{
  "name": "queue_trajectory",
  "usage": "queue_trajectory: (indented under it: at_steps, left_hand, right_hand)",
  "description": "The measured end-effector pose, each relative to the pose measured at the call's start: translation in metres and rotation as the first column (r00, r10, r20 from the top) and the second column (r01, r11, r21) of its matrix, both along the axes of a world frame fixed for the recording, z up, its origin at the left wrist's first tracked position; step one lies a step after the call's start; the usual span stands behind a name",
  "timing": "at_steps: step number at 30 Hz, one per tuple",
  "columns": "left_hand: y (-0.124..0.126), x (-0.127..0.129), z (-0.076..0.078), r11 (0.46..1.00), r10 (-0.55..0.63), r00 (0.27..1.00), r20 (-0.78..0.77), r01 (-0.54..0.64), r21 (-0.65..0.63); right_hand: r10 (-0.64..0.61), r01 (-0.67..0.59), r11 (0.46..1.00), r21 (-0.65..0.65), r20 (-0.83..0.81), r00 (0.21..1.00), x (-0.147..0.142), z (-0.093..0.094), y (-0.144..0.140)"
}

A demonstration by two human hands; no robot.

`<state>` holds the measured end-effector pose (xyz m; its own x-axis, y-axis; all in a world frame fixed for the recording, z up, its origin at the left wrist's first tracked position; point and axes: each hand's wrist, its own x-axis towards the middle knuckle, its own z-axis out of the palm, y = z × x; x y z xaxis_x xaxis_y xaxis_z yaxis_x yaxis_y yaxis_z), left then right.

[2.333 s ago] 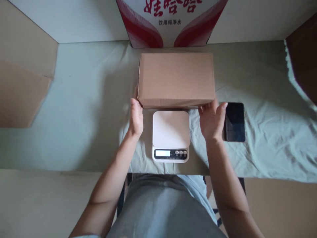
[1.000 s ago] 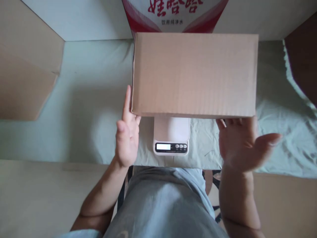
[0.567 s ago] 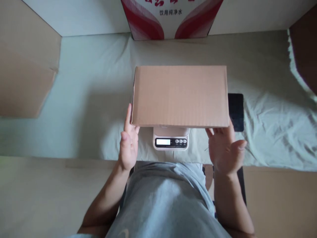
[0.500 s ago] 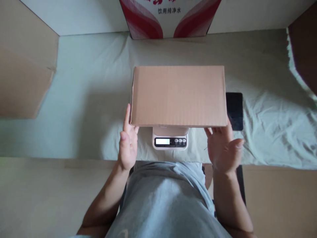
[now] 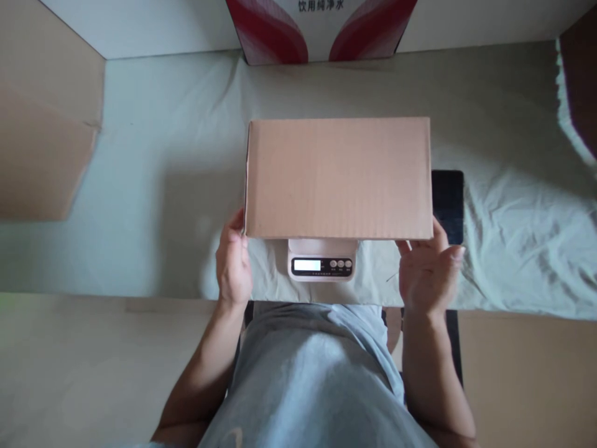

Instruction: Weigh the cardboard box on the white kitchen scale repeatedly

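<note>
A closed brown cardboard box (image 5: 338, 177) is held level above a white kitchen scale (image 5: 321, 277), hiding most of its platform. The scale's lit display and round buttons show below the box's near edge. At the box's near left corner is my left hand (image 5: 234, 267), closed on the side, its fingers partly hidden behind the cardboard. My right hand (image 5: 426, 280) supports the near right corner, palm up, thumb out to the side, fingertips tucked under and beside the box.
A black phone-like slab (image 5: 448, 208) lies just right of the box on the pale green cloth (image 5: 186, 112). A large carton (image 5: 41, 143) stands at the left, a red and white carton (image 5: 321, 37) at the back, and a dark brown panel (image 5: 578, 93) at the right.
The box has risen a little towards me and looks larger. My left hand has turned in and closed around its corner; my right hand has shifted slightly right with it.
</note>
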<state>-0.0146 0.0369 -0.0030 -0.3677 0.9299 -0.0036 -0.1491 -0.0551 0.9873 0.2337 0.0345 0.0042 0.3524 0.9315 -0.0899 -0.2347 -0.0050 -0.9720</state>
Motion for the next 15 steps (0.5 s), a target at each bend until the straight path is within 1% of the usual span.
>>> queue_trajectory:
  at_steps: [3, 6, 9, 13, 15]
  left_hand:
    - [-0.002, -0.01, -0.012, 1.0, 0.008, 1.0, -0.012, -0.008, -0.021]
    - [-0.004, -0.015, -0.016, 0.999, 0.0, 1.0, -0.025, -0.001, -0.044]
    - [-0.006, -0.014, -0.012, 0.998, 0.028, 0.999, -0.029, -0.029, -0.058]
    - [-0.008, -0.01, -0.002, 0.999, 0.046, 0.997, -0.065, -0.046, 0.001]
    - [-0.01, -0.005, 0.004, 1.0, 0.025, 0.998, -0.052, -0.024, 0.015]
  right_hand:
    - [-0.031, 0.031, 0.999, -0.023, -0.014, 0.999, 0.004, -0.008, -0.001]
    - [-0.031, 0.031, 0.999, -0.011, -0.024, 0.999, 0.004, -0.008, -0.001]
    - [-0.028, 0.028, 1.0, 0.014, -0.006, 1.0, 0.001, -0.003, 0.001]
    - [-0.027, 0.027, 0.999, 0.041, 0.013, 1.0, -0.003, 0.001, 0.001]
    - [-0.023, 0.021, 0.998, 0.062, 0.022, 0.999, -0.006, 0.002, -0.001]
